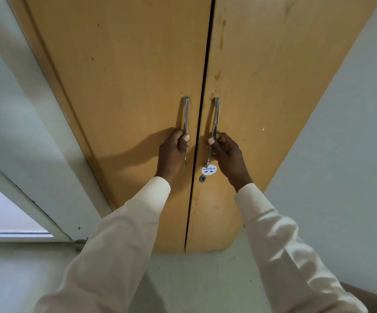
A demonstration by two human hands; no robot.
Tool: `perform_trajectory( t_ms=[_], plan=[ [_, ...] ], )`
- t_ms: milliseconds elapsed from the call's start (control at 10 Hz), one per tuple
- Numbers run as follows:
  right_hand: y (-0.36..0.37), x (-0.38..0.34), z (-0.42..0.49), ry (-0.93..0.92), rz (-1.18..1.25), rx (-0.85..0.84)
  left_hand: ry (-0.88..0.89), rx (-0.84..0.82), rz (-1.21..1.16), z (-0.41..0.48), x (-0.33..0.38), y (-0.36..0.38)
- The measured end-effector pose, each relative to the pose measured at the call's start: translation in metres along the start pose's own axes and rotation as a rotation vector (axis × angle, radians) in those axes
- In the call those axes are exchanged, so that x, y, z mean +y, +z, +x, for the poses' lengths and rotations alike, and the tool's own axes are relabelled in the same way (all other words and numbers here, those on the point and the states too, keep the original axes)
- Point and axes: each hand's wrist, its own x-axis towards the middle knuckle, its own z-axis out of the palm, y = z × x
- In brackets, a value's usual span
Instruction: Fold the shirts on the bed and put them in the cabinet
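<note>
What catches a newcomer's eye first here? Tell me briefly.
Two tall wooden cabinet doors fill the centre, a thin dark gap between them. The left hand grips the left handle and the right hand grips the right handle. A small white sticker sits just under the right handle.

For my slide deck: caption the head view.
Left hand grips the left handle, right hand the right handle, cabinet doors closed.

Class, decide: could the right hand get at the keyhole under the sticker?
Probably yes: the right hand grips the right handle just above the keyhole, and nothing covers it.
</note>
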Motion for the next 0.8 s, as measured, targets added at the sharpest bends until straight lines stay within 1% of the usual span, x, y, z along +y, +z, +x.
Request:
perform_trajectory(
  t_ms=[300,500,600,700,800],
  plan=[
    [0.007,0.0,0.025,0.012,-0.087,0.007,0.0,0.025,0.059,0.024,-0.007,0.012],
    [0.007,0.003,0.028,0.025,-0.142,-0.005,0.037,0.043,0.078,0.025,-0.013,0.015],
    [0.005,-0.002,0.025,0.062,-0.172,-0.013,0.053,0.043,0.182,0.023,-0.014,0.014],
    [0.003,-0.014,0.016,0.072,-0.239,-0.002,-0.026,-0.11,0.404,0.024,-0.017,0.002],
    [-0.001,-0.016,0.003,0.115,-0.255,0.037,-0.19,-0.341,0.58,0.023,-0.028,-0.01]
  ],
)
